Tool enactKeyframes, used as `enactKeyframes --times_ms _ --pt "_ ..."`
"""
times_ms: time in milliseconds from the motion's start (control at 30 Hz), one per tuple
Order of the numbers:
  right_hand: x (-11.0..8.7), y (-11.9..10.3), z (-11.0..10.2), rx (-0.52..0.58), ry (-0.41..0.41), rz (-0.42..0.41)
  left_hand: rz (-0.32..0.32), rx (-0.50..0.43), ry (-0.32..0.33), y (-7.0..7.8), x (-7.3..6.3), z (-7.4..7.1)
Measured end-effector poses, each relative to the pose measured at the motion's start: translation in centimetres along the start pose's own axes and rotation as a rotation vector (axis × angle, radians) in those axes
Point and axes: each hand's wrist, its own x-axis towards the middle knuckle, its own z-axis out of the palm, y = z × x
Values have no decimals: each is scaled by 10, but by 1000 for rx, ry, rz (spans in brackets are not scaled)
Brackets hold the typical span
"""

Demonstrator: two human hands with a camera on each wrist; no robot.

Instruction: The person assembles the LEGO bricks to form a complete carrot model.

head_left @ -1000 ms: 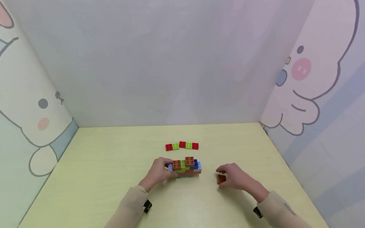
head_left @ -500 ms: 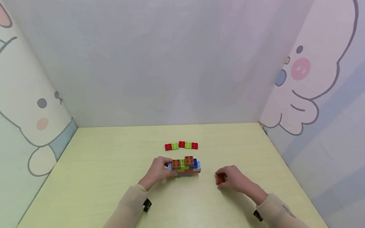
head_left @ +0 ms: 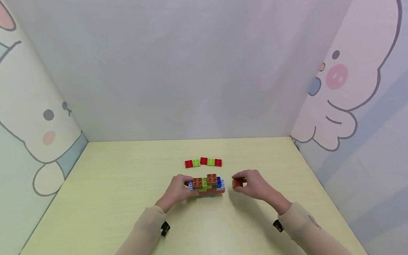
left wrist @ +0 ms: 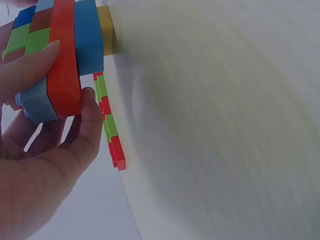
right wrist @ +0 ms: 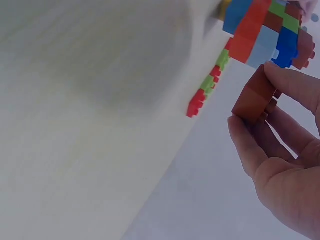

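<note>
My left hand point(head_left: 177, 190) grips the left end of a block build point(head_left: 211, 190) made of stacked toy bricks. Orange, light blue, green, dark blue and brown layers show in it, with two brown bricks on top. From the left wrist view, the thumb lies across one side of the build point(left wrist: 64, 75), and a yellow piece point(left wrist: 106, 30) sits at its base. Just right of the build, my right hand point(head_left: 257, 184) pinches a brown brick point(head_left: 237, 184) between thumb and fingers. In the right wrist view this brick point(right wrist: 254, 97) is held apart from the table.
Behind the build, a short row of red and green bricks point(head_left: 203, 161) lies on the pale yellow table point(head_left: 129, 167). A grey back wall point(head_left: 186, 66) and side walls with cartoon animals enclose the table.
My right hand has moved left and away from me with the brown brick, closer to the build. The left hand and the build have stayed in place.
</note>
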Motion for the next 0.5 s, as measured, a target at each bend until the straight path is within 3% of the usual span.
enactKeyframes --times_ms 233,500 --pt "21 -25 -10 36 23 -42 0 4 14 -1 0 1" --pt "41 -55 -12 45 37 -27 -15 20 20 3 0 2"
